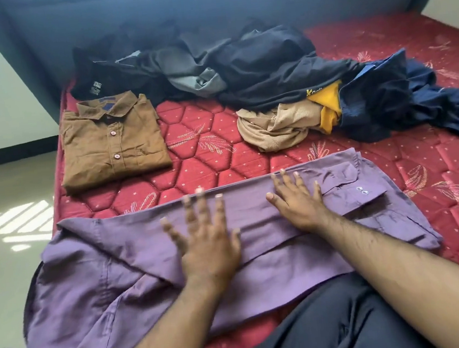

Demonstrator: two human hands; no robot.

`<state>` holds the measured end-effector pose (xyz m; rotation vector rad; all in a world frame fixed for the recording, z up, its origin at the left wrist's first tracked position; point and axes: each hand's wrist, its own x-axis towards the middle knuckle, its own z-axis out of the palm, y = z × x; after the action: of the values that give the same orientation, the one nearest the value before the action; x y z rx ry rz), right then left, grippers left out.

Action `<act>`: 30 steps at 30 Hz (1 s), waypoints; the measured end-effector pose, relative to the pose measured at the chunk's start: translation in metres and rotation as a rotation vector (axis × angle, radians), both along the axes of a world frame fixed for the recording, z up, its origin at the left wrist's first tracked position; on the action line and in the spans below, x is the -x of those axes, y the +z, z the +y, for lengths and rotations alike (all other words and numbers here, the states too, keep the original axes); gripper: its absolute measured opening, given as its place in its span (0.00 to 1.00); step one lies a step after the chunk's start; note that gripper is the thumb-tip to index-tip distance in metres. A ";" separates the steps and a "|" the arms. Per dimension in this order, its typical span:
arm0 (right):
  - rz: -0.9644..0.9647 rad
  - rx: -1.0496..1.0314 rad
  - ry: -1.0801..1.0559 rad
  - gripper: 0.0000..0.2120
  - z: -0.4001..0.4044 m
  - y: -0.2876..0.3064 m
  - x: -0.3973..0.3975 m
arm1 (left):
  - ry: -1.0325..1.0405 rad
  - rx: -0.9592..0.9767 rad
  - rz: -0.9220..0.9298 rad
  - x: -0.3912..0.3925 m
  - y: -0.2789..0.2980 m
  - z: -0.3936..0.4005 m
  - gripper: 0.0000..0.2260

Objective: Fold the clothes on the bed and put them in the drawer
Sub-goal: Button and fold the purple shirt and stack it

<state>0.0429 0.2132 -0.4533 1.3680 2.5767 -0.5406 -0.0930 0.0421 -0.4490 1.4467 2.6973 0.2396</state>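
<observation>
I have the purple shirt [136, 268] spread lengthwise along the near edge of the bed [207, 162], which gives a flat base for folding. My left hand [208, 249] lies flat on its middle, fingers straight and spread, no grip closed. My right hand [299, 203], equally flat, pins the folded-in sleeve so the crease holds. Toward the far left edge lies the folded brown shirt [112, 146], set apart as finished. The unfolded pile [282, 69] waits by the headboard [204, 3]. No drawer is visible.
</observation>
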 end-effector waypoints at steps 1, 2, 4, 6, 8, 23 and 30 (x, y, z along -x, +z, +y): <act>-0.004 0.009 0.043 0.32 -0.004 -0.001 0.000 | -0.111 -0.032 -0.009 -0.016 0.000 0.013 0.32; -0.037 0.002 0.092 0.33 -0.005 -0.004 -0.004 | -0.177 -0.012 -0.063 -0.031 -0.003 0.023 0.32; -0.128 -0.013 0.079 0.36 0.011 -0.004 -0.021 | -0.186 0.120 -0.212 -0.053 -0.012 0.042 0.32; -0.131 -0.025 -0.079 0.39 0.035 -0.001 -0.041 | -0.142 0.200 -0.239 -0.062 -0.022 0.047 0.35; 0.043 -0.054 -0.265 0.36 0.055 0.008 -0.056 | -0.171 0.131 -0.146 -0.073 -0.032 0.049 0.32; 0.465 0.229 -0.808 0.35 0.113 0.006 -0.151 | -0.405 0.187 -0.101 -0.177 -0.040 0.142 0.46; 0.611 0.304 -0.620 0.13 0.096 0.020 -0.145 | -0.368 0.184 -0.160 -0.175 -0.049 0.144 0.46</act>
<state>0.1876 0.3096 -0.4330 2.1244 2.2396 -1.5870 0.0818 0.1863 -0.4975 1.7417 2.2125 0.0762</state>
